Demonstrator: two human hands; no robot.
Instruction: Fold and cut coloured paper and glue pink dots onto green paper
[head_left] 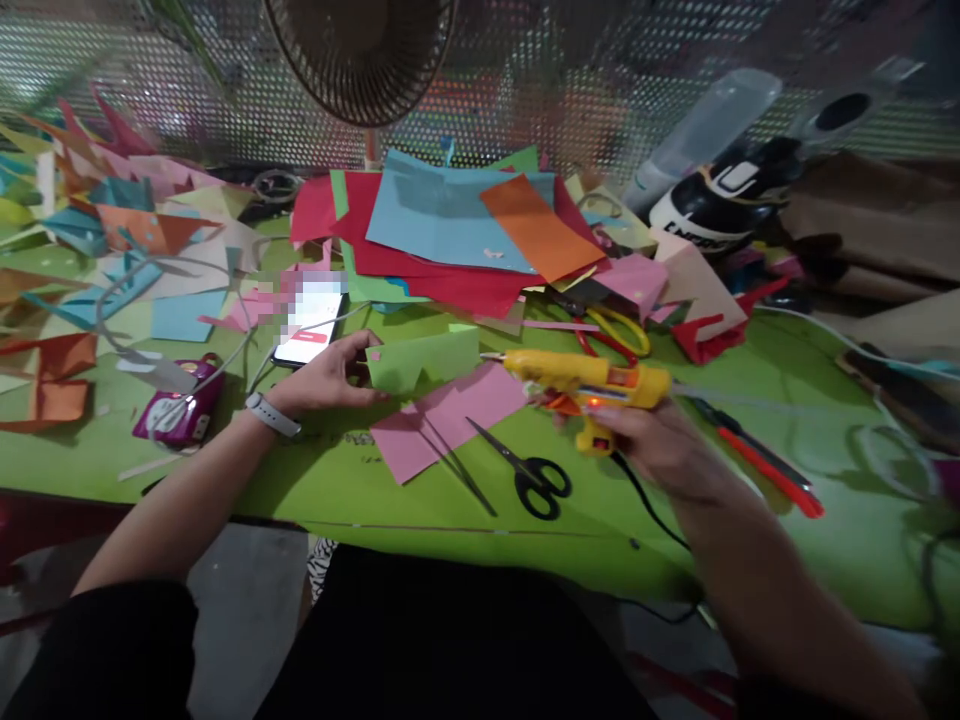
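Observation:
My left hand [330, 378] is closed on the left end of a light green piece of paper [427, 360], held up over the table. My right hand [637, 430] grips a yellow hot glue gun [570, 372], whose switch glows orange. The gun's nozzle points left, close to the paper's right edge; I cannot tell whether they touch. Beneath the green paper lies a pink sheet [450, 420]. Tweezers [461, 470] rest partly across the pink sheet, and black-handled scissors [541, 485] lie closed just to their right.
A lit phone [311, 325] and a purple device [180, 400] lie to the left. Coloured sheets [450, 220] are stacked at the back, with folded paper pieces [142, 225] at far left. A red utility knife [772, 470] lies right; a fan [364, 50] stands behind.

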